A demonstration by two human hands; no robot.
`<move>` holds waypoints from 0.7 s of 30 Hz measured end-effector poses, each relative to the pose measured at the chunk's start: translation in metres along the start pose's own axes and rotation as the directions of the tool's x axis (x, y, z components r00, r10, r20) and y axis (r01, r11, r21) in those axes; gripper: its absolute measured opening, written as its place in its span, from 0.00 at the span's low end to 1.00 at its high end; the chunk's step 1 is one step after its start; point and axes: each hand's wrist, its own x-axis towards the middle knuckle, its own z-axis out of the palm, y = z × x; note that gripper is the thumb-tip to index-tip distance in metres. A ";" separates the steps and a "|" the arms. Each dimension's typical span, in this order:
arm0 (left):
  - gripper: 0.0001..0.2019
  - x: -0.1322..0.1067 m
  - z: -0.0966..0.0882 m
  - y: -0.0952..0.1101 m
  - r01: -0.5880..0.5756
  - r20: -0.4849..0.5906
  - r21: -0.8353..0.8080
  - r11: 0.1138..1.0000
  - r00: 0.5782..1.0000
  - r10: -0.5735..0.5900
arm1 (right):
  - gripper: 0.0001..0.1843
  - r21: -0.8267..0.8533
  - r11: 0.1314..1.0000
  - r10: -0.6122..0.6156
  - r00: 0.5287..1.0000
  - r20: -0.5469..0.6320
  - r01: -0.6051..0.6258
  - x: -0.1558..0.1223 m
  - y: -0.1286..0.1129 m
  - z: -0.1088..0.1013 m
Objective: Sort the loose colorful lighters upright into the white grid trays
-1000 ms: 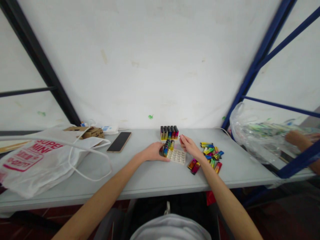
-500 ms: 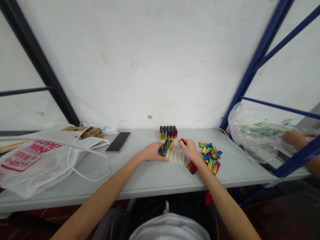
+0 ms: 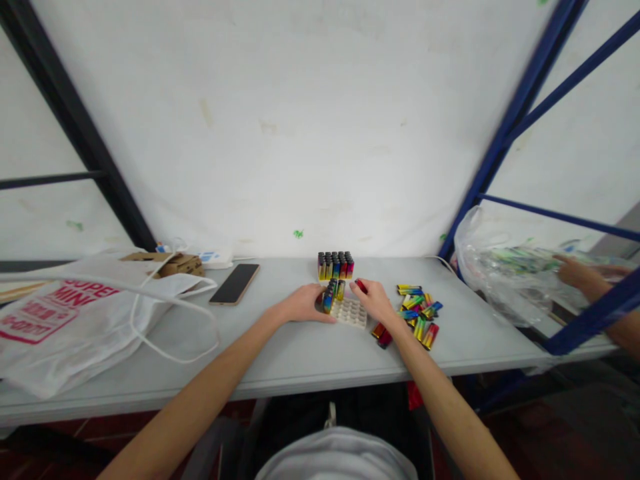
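Note:
A white tray (image 3: pixel 353 313) with rows of round holes lies on the grey table (image 3: pixel 300 353). Several colourful lighters (image 3: pixel 332 295) stand in its left side. My left hand (image 3: pixel 300 305) rests against the tray's left edge, fingers curled around it. Over the tray's far right corner, my right hand (image 3: pixel 376 301) pinches a red lighter (image 3: pixel 361 286). A loose heap of colourful lighters (image 3: pixel 417 310) lies just right of that hand. A full block of upright lighters (image 3: pixel 335 265) stands behind the tray.
A black phone (image 3: pixel 235 283), a small cardboard box (image 3: pixel 167 263) and a white shopping bag (image 3: pixel 75 313) lie at the left. A clear plastic bag (image 3: pixel 495 267) sits at the right beyond a blue frame post (image 3: pixel 505 140), where another person's hand (image 3: pixel 575 273) reaches.
My right hand has brought a red lighter in over the tray's far side and moved slightly left. The left hand stays at the tray. The other person's hand shifted left.

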 end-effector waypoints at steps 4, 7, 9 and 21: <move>0.35 0.000 0.000 0.001 -0.010 0.001 -0.002 1.000 1.000 0.010 | 0.21 0.014 0.996 -0.091 0.994 0.060 0.090 -0.001 -0.001 0.001; 0.35 0.000 -0.001 0.001 -0.025 -0.004 -0.010 1.000 1.000 0.025 | 0.18 0.022 0.992 -0.124 0.990 0.071 0.122 -0.001 -0.001 0.001; 0.36 0.000 0.000 0.001 -0.029 -0.005 -0.012 1.000 1.000 0.029 | 0.18 -0.005 0.984 -0.175 0.982 0.071 0.176 -0.001 -0.001 0.000; 0.36 0.000 0.003 -0.003 -0.038 -0.022 -0.025 0.999 0.999 0.038 | 0.24 -0.107 0.972 -0.197 0.975 0.101 0.207 0.000 -0.008 -0.005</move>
